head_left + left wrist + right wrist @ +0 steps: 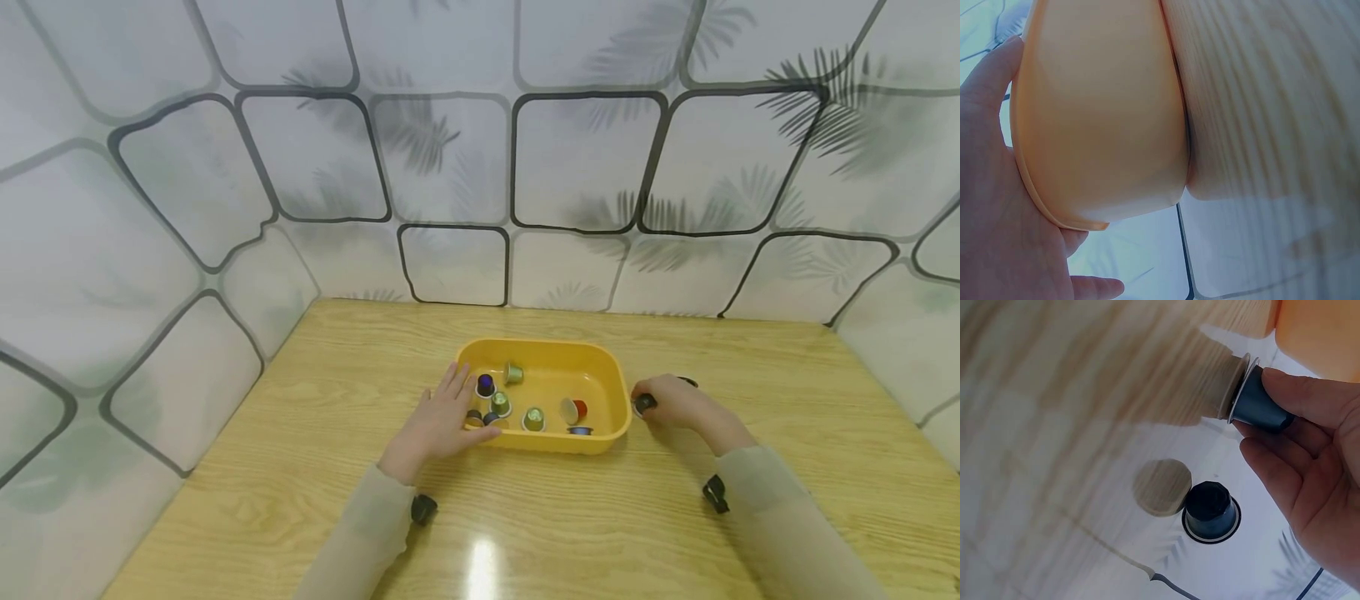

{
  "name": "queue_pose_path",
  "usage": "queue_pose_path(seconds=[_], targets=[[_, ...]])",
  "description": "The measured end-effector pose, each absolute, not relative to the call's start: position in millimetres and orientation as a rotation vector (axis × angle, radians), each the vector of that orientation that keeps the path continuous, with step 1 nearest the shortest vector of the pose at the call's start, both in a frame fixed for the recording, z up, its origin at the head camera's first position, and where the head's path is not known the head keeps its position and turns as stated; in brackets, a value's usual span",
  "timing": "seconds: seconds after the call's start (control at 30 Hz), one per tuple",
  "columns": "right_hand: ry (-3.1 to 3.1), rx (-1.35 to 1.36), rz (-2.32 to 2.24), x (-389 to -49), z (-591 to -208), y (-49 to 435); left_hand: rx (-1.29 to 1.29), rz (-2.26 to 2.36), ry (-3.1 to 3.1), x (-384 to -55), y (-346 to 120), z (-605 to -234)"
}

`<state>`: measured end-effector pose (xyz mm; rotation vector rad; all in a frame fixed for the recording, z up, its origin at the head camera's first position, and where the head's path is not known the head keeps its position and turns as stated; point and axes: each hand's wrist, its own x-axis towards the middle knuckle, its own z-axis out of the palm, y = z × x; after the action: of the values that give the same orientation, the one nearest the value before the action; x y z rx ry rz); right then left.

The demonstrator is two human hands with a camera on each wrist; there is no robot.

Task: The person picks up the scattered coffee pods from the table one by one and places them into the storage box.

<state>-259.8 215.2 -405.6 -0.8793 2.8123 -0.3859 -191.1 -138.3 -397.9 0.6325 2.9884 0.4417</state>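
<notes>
A yellow plastic tray (pixel 555 444) stands on the table with several coffee capsules inside. My left hand (pixel 441 423) rests on its left rim, fingers extended and reaching over the edge. In the left wrist view, the palm lies along the tray's outer wall (pixel 1104 112). Just right of the tray, my right hand (pixel 684 407) pinches a dark coffee capsule (pixel 1261 403) between thumb and fingers, its flanged rim close to the tabletop. A second dark capsule (pixel 1211 512) stands rim-down near that hand, mostly hidden behind it in the head view.
Inside the tray are green capsules (pixel 534 419), a purple one (pixel 486 384), a red one (pixel 576 409) on its side and a blue one (pixel 580 431). Patterned cloth walls (pixel 585 158) surround the wooden table (pixel 315 467) at the back and sides.
</notes>
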Motion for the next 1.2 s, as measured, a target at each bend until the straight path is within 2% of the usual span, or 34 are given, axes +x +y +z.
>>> queue_pose_path(seconds=[0.47, 1.2], targets=[[2.859, -0.993, -0.479, -257.4, -396.9, 215.7, 0.621, 0.423, 2.988, -191.6, -139.0, -401.4], [2.944, -0.958, -0.508, -249.9, -364.1, 214.9, 0.612, 0.439, 2.983, -191.5, -138.5, -398.7]])
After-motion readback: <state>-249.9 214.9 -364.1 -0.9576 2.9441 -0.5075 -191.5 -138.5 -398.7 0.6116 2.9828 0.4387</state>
